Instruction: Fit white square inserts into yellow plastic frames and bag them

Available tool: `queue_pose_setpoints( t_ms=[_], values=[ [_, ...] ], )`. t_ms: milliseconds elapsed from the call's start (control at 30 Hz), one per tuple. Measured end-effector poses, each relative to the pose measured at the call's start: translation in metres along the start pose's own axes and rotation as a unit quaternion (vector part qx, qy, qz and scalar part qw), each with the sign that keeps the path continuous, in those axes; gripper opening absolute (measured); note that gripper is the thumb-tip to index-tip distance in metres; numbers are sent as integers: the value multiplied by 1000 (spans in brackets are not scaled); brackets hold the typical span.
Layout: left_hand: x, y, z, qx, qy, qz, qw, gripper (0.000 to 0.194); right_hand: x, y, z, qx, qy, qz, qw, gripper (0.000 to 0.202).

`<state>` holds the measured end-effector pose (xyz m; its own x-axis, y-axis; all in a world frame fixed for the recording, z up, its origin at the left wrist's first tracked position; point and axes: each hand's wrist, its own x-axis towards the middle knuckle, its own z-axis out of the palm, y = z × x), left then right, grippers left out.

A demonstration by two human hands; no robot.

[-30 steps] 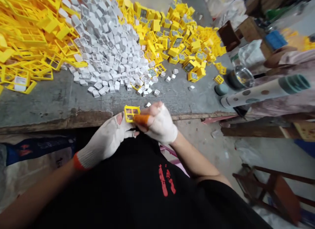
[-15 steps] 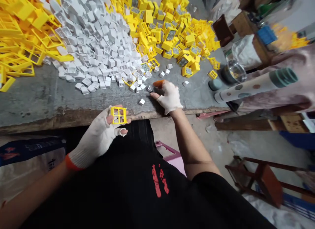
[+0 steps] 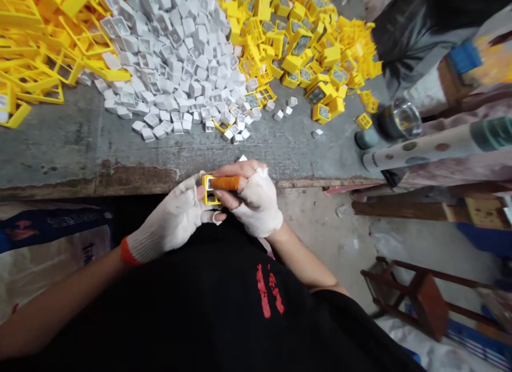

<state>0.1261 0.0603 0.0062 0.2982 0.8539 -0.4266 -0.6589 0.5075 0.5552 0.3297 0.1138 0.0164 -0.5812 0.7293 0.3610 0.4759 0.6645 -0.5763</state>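
My left hand (image 3: 170, 220), in a white fingerless knit glove with an orange cuff, holds a small yellow plastic frame (image 3: 207, 197) just off the bench edge. My right hand (image 3: 258, 201), gloved the same way, has an orange cover on one finger and closes in on the frame from the right. Under its fingertips a small white plastic cap (image 3: 209, 182) shows in the frame's upper opening, mostly hidden. One loose white cap (image 3: 242, 158) lies on the bench just behind my right hand.
A large heap of white caps (image 3: 176, 57) covers the bench (image 3: 80, 142). Yellow frames (image 3: 36, 57) are piled left of it, and yellow pieces with grey insides (image 3: 298, 44) lie right. A patterned cylinder (image 3: 436, 148) and a clear cup (image 3: 406, 118) are further right.
My right hand has come from the bench top, leftward and toward me, to the yellow frame, bringing a white cap. The left hand still holds the frame, now turned more edge-on. The view has shifted.
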Motion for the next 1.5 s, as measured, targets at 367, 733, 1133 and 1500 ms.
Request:
queue_pose_setpoints(
  t_ms=[367,733,1133,1500],
  values=[
    [-5,7,-2,8,71,32,997,63,55,114,-25,-182,-6,254,950,22],
    [0,6,-1,10,63,54,997,61,11,68,-22,-205,69,-8,976,19],
    [-13,1,9,55,57,79,994,45,-19,6,-8,-185,53,-163,968,19],
    [-12,1,8,67,56,70,994,48,-28,2,-17,-175,0,-134,975,22]
  ],
)
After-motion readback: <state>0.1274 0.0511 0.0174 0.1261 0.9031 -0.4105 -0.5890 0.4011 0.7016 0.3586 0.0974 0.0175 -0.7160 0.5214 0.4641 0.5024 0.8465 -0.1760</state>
